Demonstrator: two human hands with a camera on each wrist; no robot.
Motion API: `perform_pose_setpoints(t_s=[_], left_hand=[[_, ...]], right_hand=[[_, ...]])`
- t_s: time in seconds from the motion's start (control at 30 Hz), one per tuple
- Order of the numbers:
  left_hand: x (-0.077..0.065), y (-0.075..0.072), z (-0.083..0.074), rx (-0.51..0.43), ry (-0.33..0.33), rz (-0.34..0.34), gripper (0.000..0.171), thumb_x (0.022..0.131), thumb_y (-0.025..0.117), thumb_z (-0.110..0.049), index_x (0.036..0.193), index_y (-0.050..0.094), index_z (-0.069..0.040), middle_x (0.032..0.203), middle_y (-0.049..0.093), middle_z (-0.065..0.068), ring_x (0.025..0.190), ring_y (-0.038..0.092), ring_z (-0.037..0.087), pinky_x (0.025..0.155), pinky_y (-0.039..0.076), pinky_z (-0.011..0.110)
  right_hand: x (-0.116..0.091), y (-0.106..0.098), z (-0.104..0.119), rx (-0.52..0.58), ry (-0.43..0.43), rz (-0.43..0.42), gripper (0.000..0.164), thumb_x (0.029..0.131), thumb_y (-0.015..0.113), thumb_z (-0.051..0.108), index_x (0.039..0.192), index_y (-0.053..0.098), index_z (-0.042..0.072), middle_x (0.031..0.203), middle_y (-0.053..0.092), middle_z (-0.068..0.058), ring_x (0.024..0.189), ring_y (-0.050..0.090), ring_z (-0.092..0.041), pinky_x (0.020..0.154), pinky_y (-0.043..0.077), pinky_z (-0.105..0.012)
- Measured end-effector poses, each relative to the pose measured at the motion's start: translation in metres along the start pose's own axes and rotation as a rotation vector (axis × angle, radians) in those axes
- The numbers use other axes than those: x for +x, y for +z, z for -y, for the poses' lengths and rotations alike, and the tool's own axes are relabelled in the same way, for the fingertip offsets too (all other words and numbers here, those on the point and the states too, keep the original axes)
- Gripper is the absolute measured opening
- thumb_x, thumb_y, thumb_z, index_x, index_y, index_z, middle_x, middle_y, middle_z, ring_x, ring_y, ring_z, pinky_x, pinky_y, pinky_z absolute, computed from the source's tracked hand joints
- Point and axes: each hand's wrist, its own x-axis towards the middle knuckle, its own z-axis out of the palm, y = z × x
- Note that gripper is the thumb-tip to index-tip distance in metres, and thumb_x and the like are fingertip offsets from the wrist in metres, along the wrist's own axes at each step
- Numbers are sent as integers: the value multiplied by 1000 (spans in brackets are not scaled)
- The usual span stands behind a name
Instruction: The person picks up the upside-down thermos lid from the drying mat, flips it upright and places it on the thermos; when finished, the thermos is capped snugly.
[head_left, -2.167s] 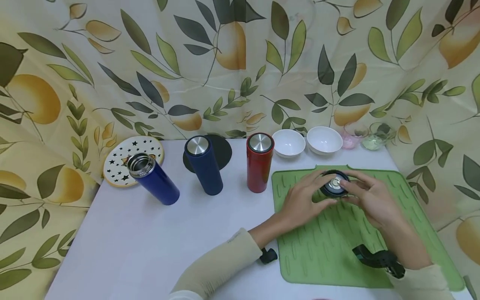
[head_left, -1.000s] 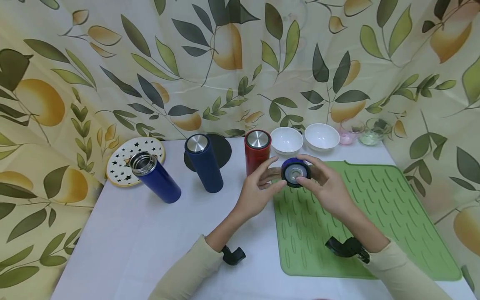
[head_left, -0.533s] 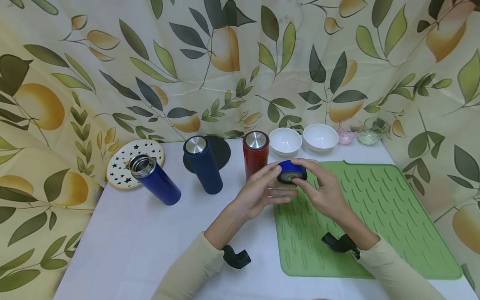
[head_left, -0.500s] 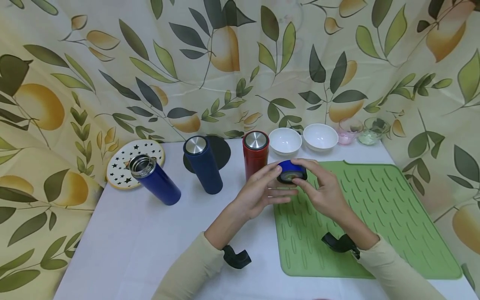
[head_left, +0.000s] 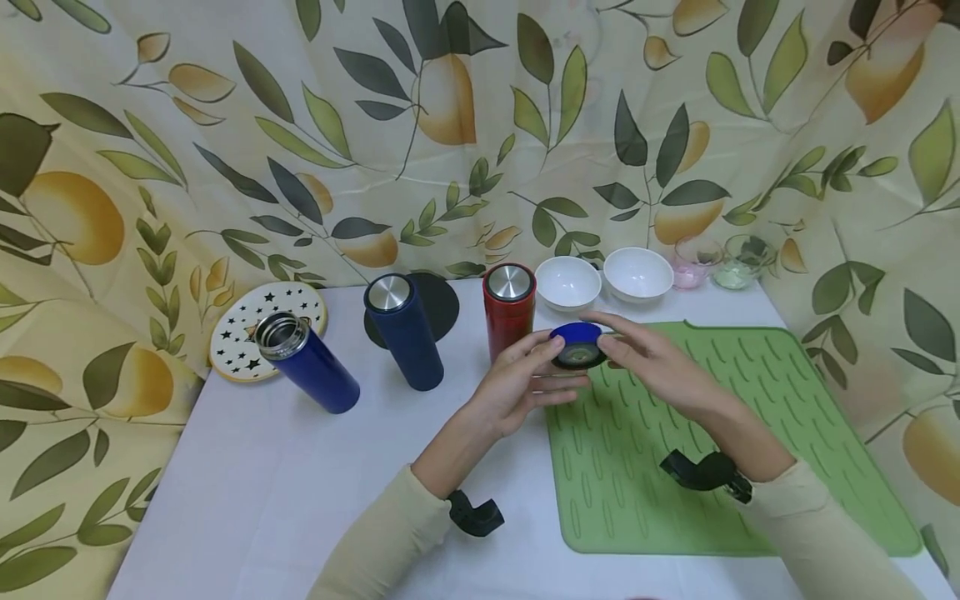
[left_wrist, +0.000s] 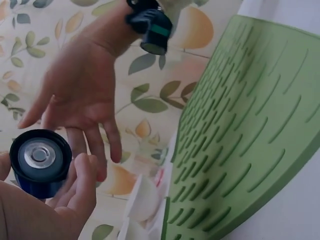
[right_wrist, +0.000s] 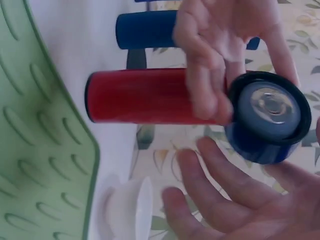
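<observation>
A blue flask lid (head_left: 577, 345) with a black rim is tilted so its underside shows, a grey seal with a shiny metal disc in the wrist views. My left hand (head_left: 510, 383) pinches the lid between thumb and fingers, above the left edge of the green mat. Close on the lid's right side, my right hand (head_left: 667, 367) has its fingers extended; in the left wrist view that hand (left_wrist: 82, 95) is spread beside the lid. An uncapped blue flask (head_left: 318, 371) leans in the head view at left, its steel mouth bare.
A capped navy flask (head_left: 408, 337) and a red flask (head_left: 510, 312) stand behind the left hand. Two white bowls (head_left: 567, 283), pink and green glass cups (head_left: 738, 262), a starred round board (head_left: 240, 358) and a black disc (head_left: 442, 310) line the back. The green mat (head_left: 720, 467) covers the right side.
The lid came left from above the mat, between both hands, and tipped so its blue side shows. Just now the right hand's fingers have loosened and straightened off it, while the left keeps hold.
</observation>
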Motion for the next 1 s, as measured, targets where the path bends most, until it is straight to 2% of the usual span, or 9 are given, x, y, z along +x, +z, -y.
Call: perform_pose_setpoints(t_s=[0.13,0.23,0.3,0.37,0.5,0.6,0.77,0.87,1.0], left_hand=[[1,-1,3,92,64,-7,38,88,63,-26,124,54,-18,110,64,14,99,61,34,79,52,41],[-1,-1,4,221,175,3,37,87,65,-19,122,56,-19,109,65,9,100,62,28,79,52,39],[-5,1,2,361,274,4,40,85,66,-15,123,56,-19,113,62,3,104,60,20,83,51,35],[-11,3,-1,494,371,1,44,84,68,-13,125,54,-17,118,59,0,108,57,16,85,50,33],[-14,3,5,813,650,-55,48,85,66,-17,130,49,-14,128,52,-3,115,50,10,85,50,30],[-17,-4,13,1002,862,-150,47,87,64,-22,132,48,-16,132,49,-3,117,48,9,85,50,28],[-45,-17,2,1092,1139,-279,40,85,64,-14,124,55,-5,127,54,12,118,50,20,94,44,33],[-68,-33,-16,1085,1298,-403,37,81,65,-3,116,58,4,119,58,20,112,54,30,94,44,37],[-104,-52,-45,1024,1416,-689,37,75,65,5,111,59,10,113,60,24,103,59,33,89,47,37]], right_hand=[[1,-3,6,-17,35,52,42,98,42,31,138,42,18,134,47,-4,118,44,-26,93,39,-49],[1,-2,7,-37,16,52,42,97,47,29,137,43,18,133,47,-4,119,44,-27,94,40,-50],[1,0,6,-75,-33,38,43,95,52,25,137,43,19,134,47,-3,119,46,-26,95,40,-48],[0,3,3,-100,-96,16,44,93,56,20,135,45,20,133,47,-2,119,47,-23,96,41,-39],[-4,11,7,-171,-197,-77,46,88,61,8,132,48,13,132,49,-5,119,47,-20,98,38,-23],[-4,13,-1,-188,-205,-144,46,88,61,6,132,48,12,133,49,-7,119,46,-20,96,37,-17],[2,0,-21,-196,-161,-254,46,89,61,13,133,49,21,135,47,-2,117,47,-14,93,37,-14],[4,-11,-1,-213,-196,-349,46,88,61,7,132,51,15,135,47,-8,112,49,-10,93,39,-14],[11,-13,59,-231,-346,-448,48,85,62,-3,130,52,7,132,49,-14,113,50,-12,97,39,-22]])
